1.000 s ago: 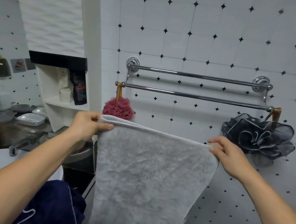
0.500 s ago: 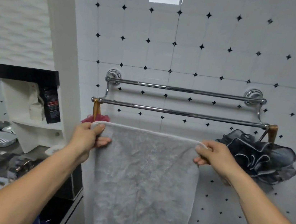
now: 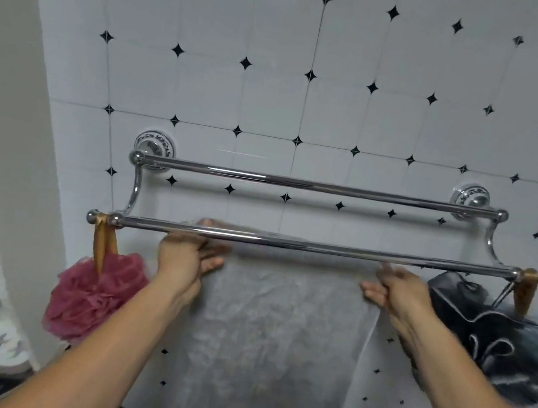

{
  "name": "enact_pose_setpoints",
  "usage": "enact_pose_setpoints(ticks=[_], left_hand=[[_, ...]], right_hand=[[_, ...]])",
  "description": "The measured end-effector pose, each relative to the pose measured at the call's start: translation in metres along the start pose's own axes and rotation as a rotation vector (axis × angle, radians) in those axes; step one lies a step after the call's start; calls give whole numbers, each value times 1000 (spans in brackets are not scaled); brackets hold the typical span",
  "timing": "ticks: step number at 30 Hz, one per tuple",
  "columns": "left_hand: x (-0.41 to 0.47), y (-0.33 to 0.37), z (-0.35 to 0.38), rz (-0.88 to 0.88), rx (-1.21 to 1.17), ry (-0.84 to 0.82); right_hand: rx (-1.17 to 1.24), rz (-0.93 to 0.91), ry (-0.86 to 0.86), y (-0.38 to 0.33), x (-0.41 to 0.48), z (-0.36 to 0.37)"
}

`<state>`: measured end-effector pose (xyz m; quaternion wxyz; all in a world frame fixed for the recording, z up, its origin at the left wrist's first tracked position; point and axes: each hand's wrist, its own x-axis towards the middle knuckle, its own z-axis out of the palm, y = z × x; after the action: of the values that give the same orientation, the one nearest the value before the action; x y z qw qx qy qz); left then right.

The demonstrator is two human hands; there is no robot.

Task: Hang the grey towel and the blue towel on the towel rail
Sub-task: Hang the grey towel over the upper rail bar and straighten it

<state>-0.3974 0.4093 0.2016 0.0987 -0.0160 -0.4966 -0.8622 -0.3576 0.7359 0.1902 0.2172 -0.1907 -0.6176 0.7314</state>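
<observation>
Both hands, left (image 3: 185, 258) and right (image 3: 399, 296), fingers clamped on fluffy grey towel (image 3: 279, 325) corners, spreading its edge behind the lower chrome towel rail (image 3: 316, 246) at twelve o'clock for draping.

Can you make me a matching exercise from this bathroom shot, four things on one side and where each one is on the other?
Things:
1. grey towel
2. pink bath puff
3. black bath puff
4. upper bar

Places:
A. hanging at the rail's right end
B. held by both hands at the lower bar
C. bare, nearest the wall
D. hanging at the rail's left end

Pairs: 1-B, 2-D, 3-A, 4-C

Bare forearms and hands (image 3: 184, 261), no sleeves visible.
</observation>
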Motion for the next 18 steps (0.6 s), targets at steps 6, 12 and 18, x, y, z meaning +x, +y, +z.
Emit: enact_pose_setpoints(ticks=[6, 12, 18], left_hand=[[27, -1, 4, 43, -20, -111], [19, -12, -9, 5, 31, 45], [-26, -34, -38, -204, 823, -410]], right_hand=[[28, -43, -15, -5, 23, 5], [-115, -86, -300, 4, 3, -2], [-742, 253, -1119, 36, -29, -25]])
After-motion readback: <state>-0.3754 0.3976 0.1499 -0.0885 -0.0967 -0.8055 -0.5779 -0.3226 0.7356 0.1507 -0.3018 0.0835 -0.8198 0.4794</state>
